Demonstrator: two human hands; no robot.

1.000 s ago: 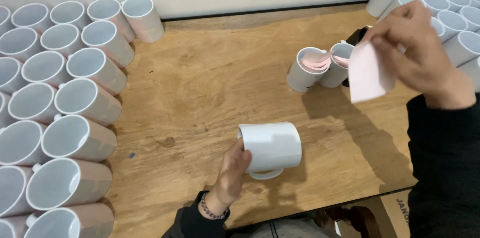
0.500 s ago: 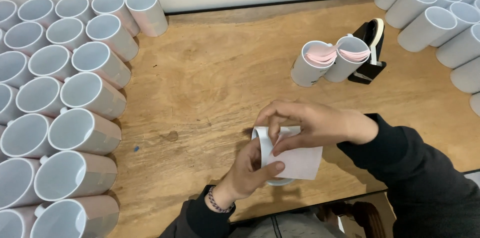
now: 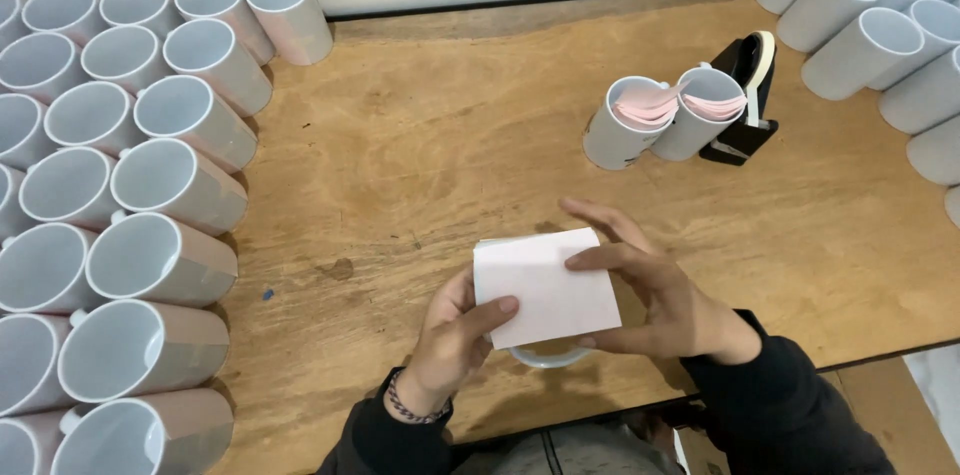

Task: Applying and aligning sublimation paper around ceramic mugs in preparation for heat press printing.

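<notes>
A pale paper sheet [image 3: 545, 290] is pinched against a white mug [image 3: 548, 353] by the left hand [image 3: 455, 335] and right hand [image 3: 650, 285], low on the wooden table [image 3: 430, 145]. The mug is mostly hidden by the sheet. Rows of white mugs [image 3: 120, 215] are laid at the left; two paper-filled mugs [image 3: 660, 115] and a tape dispenser [image 3: 745, 100] are set beyond.

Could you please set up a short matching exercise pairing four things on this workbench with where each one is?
Things:
1. sheet of paper
2. tape dispenser
3. pink slips
4. bracelet

Places:
A. tucked inside two mugs
B. on the left wrist
C. held by both hands over a mug
D. right of the two mugs at the table's centre back

Pairs: 1-C, 2-D, 3-A, 4-B
</notes>
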